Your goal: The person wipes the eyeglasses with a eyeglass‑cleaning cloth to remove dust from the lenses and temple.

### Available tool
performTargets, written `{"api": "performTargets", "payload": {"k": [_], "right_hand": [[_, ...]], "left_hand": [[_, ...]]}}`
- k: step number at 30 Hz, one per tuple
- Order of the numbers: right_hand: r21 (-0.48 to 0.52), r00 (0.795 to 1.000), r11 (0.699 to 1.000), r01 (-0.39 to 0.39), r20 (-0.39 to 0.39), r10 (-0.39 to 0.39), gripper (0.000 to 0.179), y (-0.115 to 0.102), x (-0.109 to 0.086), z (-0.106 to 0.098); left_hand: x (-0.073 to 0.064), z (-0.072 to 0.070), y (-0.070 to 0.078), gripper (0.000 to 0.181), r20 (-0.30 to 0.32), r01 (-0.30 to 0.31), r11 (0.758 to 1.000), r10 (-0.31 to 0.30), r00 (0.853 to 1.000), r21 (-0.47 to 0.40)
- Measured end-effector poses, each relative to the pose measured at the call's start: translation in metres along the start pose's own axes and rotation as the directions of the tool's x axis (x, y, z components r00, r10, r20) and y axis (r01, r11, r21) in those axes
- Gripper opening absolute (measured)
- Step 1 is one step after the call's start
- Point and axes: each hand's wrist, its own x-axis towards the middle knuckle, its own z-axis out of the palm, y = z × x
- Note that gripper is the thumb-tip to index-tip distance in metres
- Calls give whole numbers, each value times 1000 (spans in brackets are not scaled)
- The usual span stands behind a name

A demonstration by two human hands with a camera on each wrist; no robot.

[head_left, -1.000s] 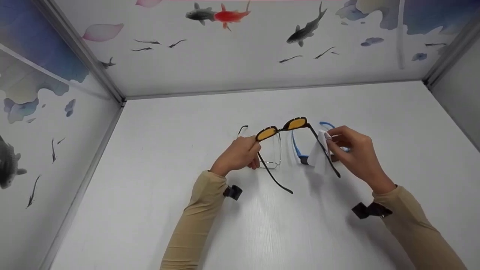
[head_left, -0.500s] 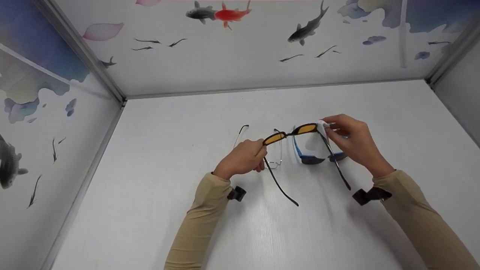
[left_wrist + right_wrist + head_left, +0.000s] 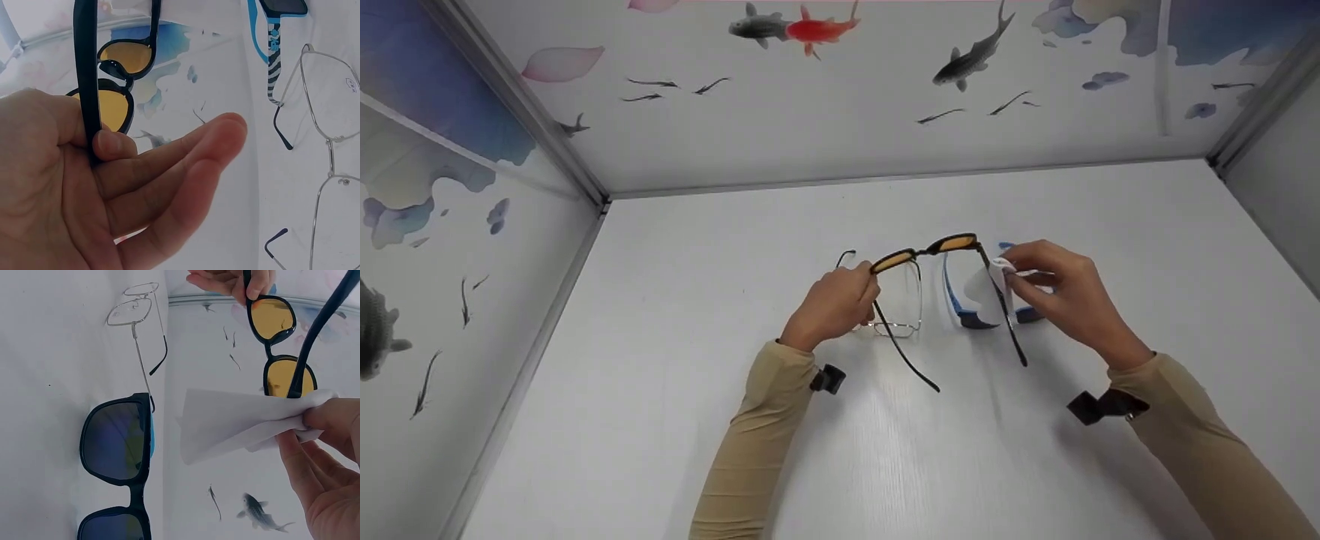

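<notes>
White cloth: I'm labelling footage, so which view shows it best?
The right wrist view: the cloth spreads large beyond the right fingers. The head view shows it smaller; the left wrist, not at all.

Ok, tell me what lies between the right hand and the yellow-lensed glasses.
A white cloth, pinched by the right hand; the right wrist view shows it.

The white surface [image 3: 660,315] carries wire-rimmed glasses [image 3: 331,157] and, just to their right, dark-lensed sunglasses [image 3: 136,495] with blue temples, both unfolded.
</notes>
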Motion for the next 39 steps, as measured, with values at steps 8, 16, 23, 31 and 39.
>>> {"api": "performTargets", "payload": {"k": [8, 16, 23, 31, 39], "right_hand": [[70, 997, 997, 32, 70, -37, 32, -8, -14, 5], [129, 984, 989, 67, 153, -86, 31, -14, -28, 6], [173, 966, 980, 98, 221, -135, 30, -24, -34, 2], [107, 982, 993, 47, 178, -66, 28, -20, -32, 2], [41, 992, 997, -72, 108, 68, 19, -8, -17, 6]], "left_hand": [[0, -4, -11, 23, -31, 35, 999, -36, 999, -16], [2, -5, -20, 25, -47, 75, 997, -76, 996, -26], [3, -5, -25, 25, -80, 100, 995, -98, 992, 26], [1, -6, -23, 26, -57, 97, 995, -96, 994, 14], [-2, -2, -15, 23, 19, 38, 996, -36, 999, -80]]}}
